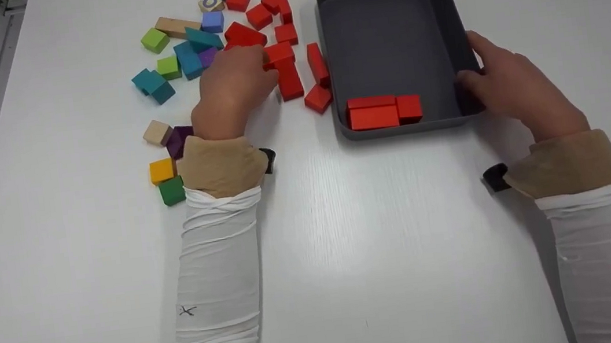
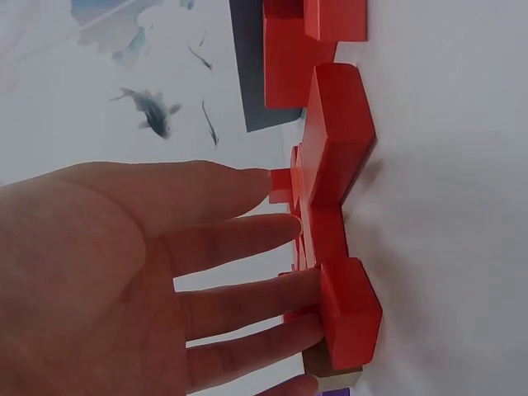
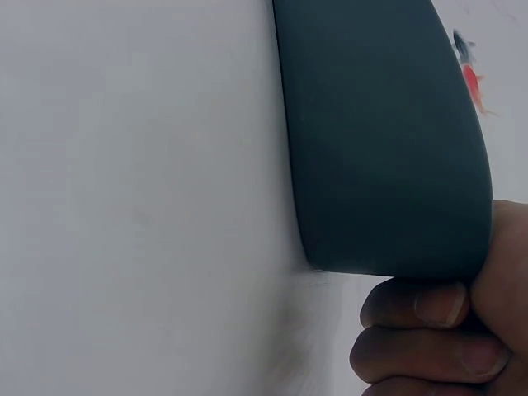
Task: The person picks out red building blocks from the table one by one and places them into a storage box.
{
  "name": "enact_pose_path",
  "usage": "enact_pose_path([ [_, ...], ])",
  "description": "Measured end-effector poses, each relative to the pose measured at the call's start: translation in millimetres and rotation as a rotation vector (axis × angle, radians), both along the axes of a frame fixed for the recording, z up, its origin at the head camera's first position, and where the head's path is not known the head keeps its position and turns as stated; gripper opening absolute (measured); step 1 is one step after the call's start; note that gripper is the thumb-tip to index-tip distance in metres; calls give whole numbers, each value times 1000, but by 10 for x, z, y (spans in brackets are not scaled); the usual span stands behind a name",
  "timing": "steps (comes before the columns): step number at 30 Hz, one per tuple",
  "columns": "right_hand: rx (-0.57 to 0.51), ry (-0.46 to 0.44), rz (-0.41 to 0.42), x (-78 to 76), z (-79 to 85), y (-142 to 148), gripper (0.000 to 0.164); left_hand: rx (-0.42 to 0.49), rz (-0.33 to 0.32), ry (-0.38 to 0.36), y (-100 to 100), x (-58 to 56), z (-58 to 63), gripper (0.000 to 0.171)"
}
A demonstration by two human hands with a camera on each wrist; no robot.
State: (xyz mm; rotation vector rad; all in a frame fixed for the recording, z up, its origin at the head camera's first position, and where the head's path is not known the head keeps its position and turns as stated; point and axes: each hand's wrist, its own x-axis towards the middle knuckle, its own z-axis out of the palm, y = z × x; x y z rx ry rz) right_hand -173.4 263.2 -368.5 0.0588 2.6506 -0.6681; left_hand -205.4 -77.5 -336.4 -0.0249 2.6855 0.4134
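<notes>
My left hand point(image 1: 234, 90) reaches palm down over a cluster of red wooden blocks point(image 1: 289, 80) left of the tray. In the left wrist view its fingers are nearly straight and slightly spread, with fingertips right at a red block point(image 2: 351, 309); the thumb tip overlaps another small one. From the head view these fingertips are partly hidden. My right hand point(image 1: 525, 86) grips the right wall of a dark grey rectangular tray point(image 1: 388, 39), thumb over the rim. In the right wrist view, curled fingers point(image 3: 429, 355) sit at the tray's corner. Red blocks point(image 1: 373, 117) lie in the tray's near left corner.
Teal, light green, purple and plain wood blocks lie left of the red ones, including a teal block point(image 1: 155, 86) and a natural wood bar point(image 1: 177, 27). Near the left wrist are a yellow block point(image 1: 162, 170) and a green block point(image 1: 172, 191). Everything stands on a white table point(image 1: 380, 255).
</notes>
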Motion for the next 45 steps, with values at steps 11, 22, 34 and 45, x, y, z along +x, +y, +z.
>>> enact_pose_path([
  [11,7,4,2,-13,22,-26,62,-115,-72,54,206,-13,-93,55],
  [22,-6,-16,-15,-11,21,-20,64,-128,-53,73,329,16,-154,61],
  [34,1,1,3,7,13,-6,62,-155,-59,83,378,1,-198,70],
  [45,-5,-2,-4,0,-3,8,64,-122,-52,44,415,54,-107,71],
])
